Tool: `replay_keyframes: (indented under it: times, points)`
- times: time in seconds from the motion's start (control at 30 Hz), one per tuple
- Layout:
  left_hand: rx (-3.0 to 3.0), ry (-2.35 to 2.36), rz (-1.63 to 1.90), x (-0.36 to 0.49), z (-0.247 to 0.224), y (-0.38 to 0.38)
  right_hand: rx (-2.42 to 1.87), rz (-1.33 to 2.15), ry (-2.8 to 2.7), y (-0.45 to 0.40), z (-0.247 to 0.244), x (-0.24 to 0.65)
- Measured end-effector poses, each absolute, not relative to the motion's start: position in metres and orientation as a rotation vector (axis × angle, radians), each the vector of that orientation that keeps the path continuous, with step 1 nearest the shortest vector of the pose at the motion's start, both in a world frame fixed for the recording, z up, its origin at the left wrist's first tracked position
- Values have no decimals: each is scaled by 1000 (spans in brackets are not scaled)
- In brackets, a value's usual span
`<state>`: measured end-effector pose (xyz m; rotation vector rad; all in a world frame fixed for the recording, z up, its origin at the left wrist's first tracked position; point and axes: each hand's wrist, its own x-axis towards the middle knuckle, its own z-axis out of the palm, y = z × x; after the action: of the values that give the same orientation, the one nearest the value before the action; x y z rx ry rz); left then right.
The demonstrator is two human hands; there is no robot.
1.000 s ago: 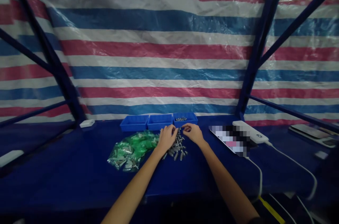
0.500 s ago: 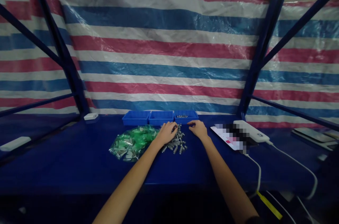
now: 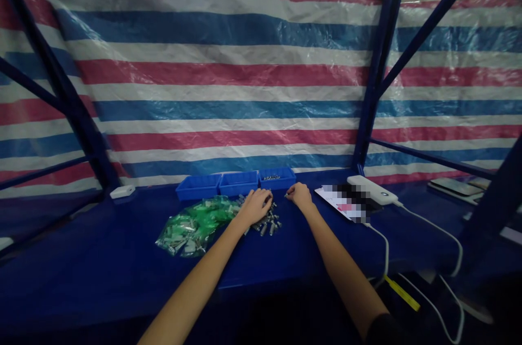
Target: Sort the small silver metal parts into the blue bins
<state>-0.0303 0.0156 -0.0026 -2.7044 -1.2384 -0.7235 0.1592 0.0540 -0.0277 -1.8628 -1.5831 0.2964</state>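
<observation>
My left hand (image 3: pixel 256 207) lies over a pile of small grey metal fittings (image 3: pixel 269 224). Its fingers curl down, with thumb and forefinger close together; whatever is between them is hidden. To the right of the pile, my right hand (image 3: pixel 300 196) pinches a small metal fitting (image 3: pixel 287 195) at its fingertips, a little above the table. Left of my left hand, a clear and green plastic bag (image 3: pixel 196 223) of metal parts lies flat. Behind the hands stands a blue bin (image 3: pixel 277 184) with small metal pieces in it.
Two more blue bins, a middle one (image 3: pixel 238 189) and a left one (image 3: pixel 198 193), complete the row. On the right are a blurred card or phone (image 3: pixel 334 201), a white power bank (image 3: pixel 369 189) and white cables (image 3: pixel 432 228). Blue frame posts (image 3: pixel 373 78) rise at both sides.
My view has turned slightly to the right. The right fingertips have closed, and a small metal fitting now shows between them. The left hand stays over the pile.
</observation>
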Motion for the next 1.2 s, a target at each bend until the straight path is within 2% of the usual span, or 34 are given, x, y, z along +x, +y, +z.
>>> replay_keyframes:
  times: [0.33, 0.5, 0.63, 0.93, 1.2]
  points:
    - [-2561, -1205, -896, -23, 19, -26, -1822, 150, -1624, 37, -34, 141]
    - [-2551, -1243, -957, -26, -4, -80, -1774, -87, -1733, 20, -35, 136]
    - [-2434, -1330, -948, -23, -17, -109, -1803, -150, -1761, -7, -31, 134]
    - [-2290, -1416, -1052, -16, -14, -111, -1725, -224, -1750, -50, -32, 136]
    - [-2223, -1444, -1080, -13, -16, -110, -1864, -254, -1789, -62, -27, 130]
